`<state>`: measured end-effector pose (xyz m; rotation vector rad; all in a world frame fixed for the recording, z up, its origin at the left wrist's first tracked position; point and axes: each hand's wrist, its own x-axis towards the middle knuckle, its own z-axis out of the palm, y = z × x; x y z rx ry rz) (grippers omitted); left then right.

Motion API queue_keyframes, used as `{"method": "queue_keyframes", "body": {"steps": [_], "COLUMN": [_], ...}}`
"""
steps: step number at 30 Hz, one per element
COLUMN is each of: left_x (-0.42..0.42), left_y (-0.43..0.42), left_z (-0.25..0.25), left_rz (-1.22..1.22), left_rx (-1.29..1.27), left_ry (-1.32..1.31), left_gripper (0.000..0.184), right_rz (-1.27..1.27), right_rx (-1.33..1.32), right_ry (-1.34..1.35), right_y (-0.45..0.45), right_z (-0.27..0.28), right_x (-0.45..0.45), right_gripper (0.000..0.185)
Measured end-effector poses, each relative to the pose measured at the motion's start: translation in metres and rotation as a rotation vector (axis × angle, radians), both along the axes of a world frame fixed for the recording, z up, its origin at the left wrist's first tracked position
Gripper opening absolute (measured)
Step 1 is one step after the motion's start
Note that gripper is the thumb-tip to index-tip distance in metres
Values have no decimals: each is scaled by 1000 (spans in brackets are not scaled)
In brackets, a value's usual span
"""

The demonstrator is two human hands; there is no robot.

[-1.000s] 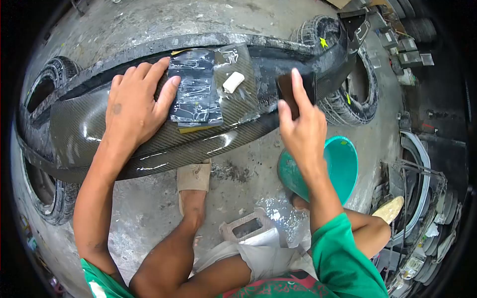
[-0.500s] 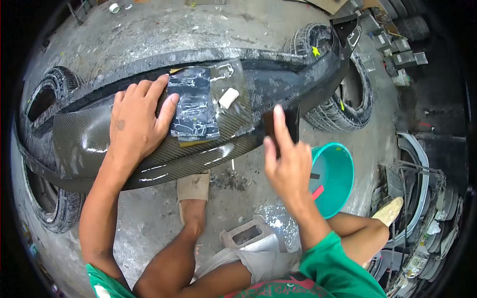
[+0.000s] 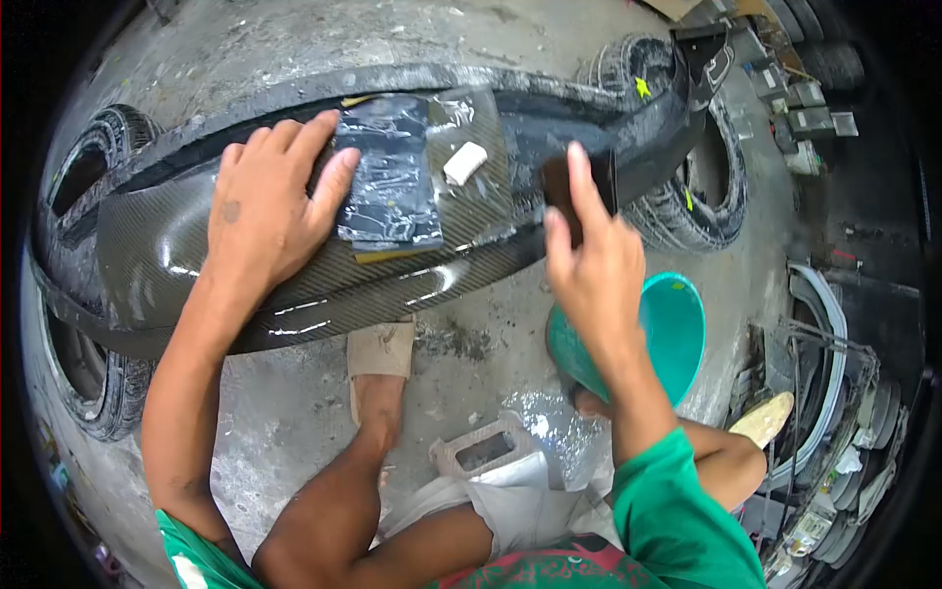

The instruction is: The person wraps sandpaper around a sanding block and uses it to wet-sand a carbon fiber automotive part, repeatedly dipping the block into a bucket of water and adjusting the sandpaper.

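Observation:
A long carbon-fibre car body panel (image 3: 157,245) with a wet, glossy weave lies across tyres in front of me. My left hand (image 3: 265,201) rests flat on it with fingers spread, the fingertips beside dark, creased wet sheets (image 3: 388,177) that look like sandpaper. Right of these, a small white block (image 3: 465,163) sits on a clear-edged patch of weave. My right hand (image 3: 599,265) grips a dark rectangular piece of sandpaper (image 3: 557,182) at the panel's right part, index finger stretched along it and thumb at its lower edge.
Tyres (image 3: 721,211) stand under both ends of the panel. A teal bucket (image 3: 687,334) is on the wet floor behind my right forearm. A hollow concrete block (image 3: 461,456) lies near my legs. Stacked parts and a hoop-shaped trim (image 3: 834,324) line the right side.
My right hand has moved up and slightly right along the panel with the dark sandpaper. My left hand stays on the panel. The whole view has shifted a little.

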<state>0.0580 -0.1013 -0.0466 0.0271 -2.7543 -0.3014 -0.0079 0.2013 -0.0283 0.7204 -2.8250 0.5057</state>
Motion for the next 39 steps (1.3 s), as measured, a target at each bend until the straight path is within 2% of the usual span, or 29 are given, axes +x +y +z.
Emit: {"method": "queue_keyframes", "body": {"steps": [1, 3, 4, 5, 7, 8, 9, 13, 15, 16, 19, 21, 23, 25, 27, 29, 31, 33, 35, 37, 39], "left_x": [0, 1, 0, 0, -1, -2, -1, 1, 0, 0, -3, -2, -1, -2, -1, -4, -3, -2, -1, -1, 0], "left_y": [1, -1, -1, -2, -2, -3, -2, 1, 1, 1, -1, 0, 0, 1, -1, -1, 0, -1, -1, 0, -1], "left_z": [2, 3, 1, 0, 0, 1, 2, 2, 5, 5, -2, 0, -1, -1, -1, -2, -1, -1, -1, -1, -1], "left_rz": [0, -6, -11, -12, 11, 17, 9, 12, 13, 9, -3, 14, 3, 3, -3, -1, 17, 15, -4, 8, 14], "left_rx": [29, 15, 13, 12, 31, 10, -14, 5, 2, 6, -33, -23, -4, -25, -30, -10, -34, -17, -16, -39, -30], "left_ry": [-5, -56, -38, -21, -27, -36, -51, -52, -68, -58, 14, -25, 1, 12, 6, 16, -15, -29, -4, -6, -27], "left_gripper": [45, 45, 45, 45, 44, 44, 44, 44, 45, 45, 45, 45, 44, 44, 44, 44, 44, 44, 44, 45, 44], "right_rz": [-40, -14, -40, -14, 168, 153, 138, -103, -110, -57, 95, 53, -130, -181, -159, -2, 42, 26, -176, -201, -85], "right_rx": [-20, 39, 17, 18, -154, -178, -137, -144, -127, -204, -220, -182, -249, -186, -176, -241, -208, -296, -342, -219, -287], "right_ry": [-34, 129, 21, -32, 149, 97, 155, 55, 53, 72, 182, 145, 52, 101, 87, 168, 122, 167, 59, 165, 136], "right_y": [-3, -4, 0, 3, 6, 13, 14, 7, 3, 6, 11, 15, 10, 5, 5, 9, 19, 18, 13, 9, 12], "right_z": [-1, -5, -7, -6, -18, -23, -28, -21, -25, -33, -35, -36, -30, -29, -34, -43, -40, -42, -32, -36, -48], "right_x": [-9, 3, 16, 32, 41, 37, 26, -7, 10, 25, 36, 15, -11, -5, 25, 50, 40, 9, -12, 1, 31], "right_gripper": [67, 68, 71, 73, 73, 71, 71, 69, 69, 69, 68, 68, 69, 68, 69, 71, 70, 69, 68, 69, 72]}}
